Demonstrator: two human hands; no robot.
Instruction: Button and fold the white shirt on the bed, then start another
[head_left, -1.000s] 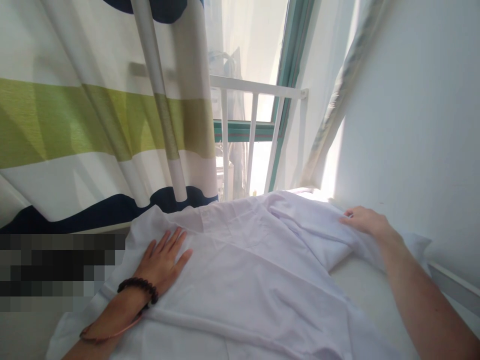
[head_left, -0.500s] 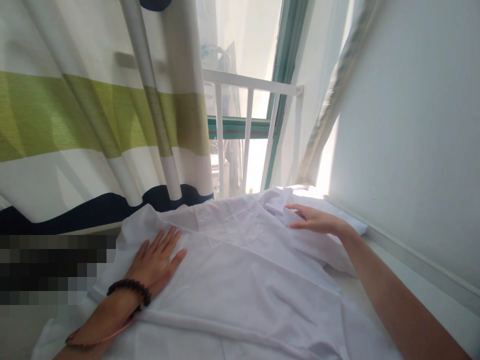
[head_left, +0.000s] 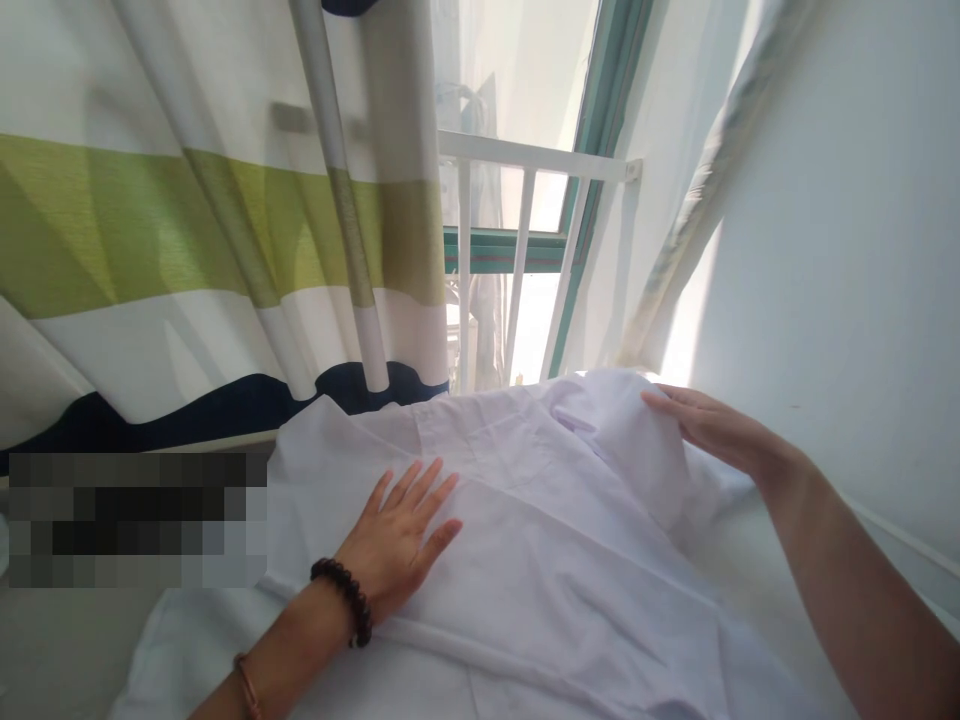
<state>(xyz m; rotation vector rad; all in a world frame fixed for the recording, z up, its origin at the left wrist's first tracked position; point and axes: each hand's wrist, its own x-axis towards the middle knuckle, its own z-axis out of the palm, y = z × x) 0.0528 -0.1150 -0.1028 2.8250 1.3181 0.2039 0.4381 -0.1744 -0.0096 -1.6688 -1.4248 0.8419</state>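
Observation:
A white garment (head_left: 517,560) of thin cloth, its seams and creases showing, lies spread out in front of me. My left hand (head_left: 409,535) rests palm down near its middle, fingers spread; a dark bead bracelet and a thin copper-coloured bangle circle that wrist. At the far right, my right hand (head_left: 701,420) pinches an edge of the garment between thumb and fingers. The cloth there is lifted a little and hangs from the pinch in a loose fold. Whether this part is a sleeve, I cannot tell.
Beyond the garment, a striped white, green and navy curtain (head_left: 300,230) hangs at left. White railings (head_left: 525,150) stand before a green-framed window (head_left: 600,110). A pale wall (head_left: 847,270) rises on the right. A pixelated patch covers part of the left side.
My right hand has moved right, drawing the garment's far-right part up and outward. My left hand has slid right across the cloth towards the middle. The view has shifted slightly left.

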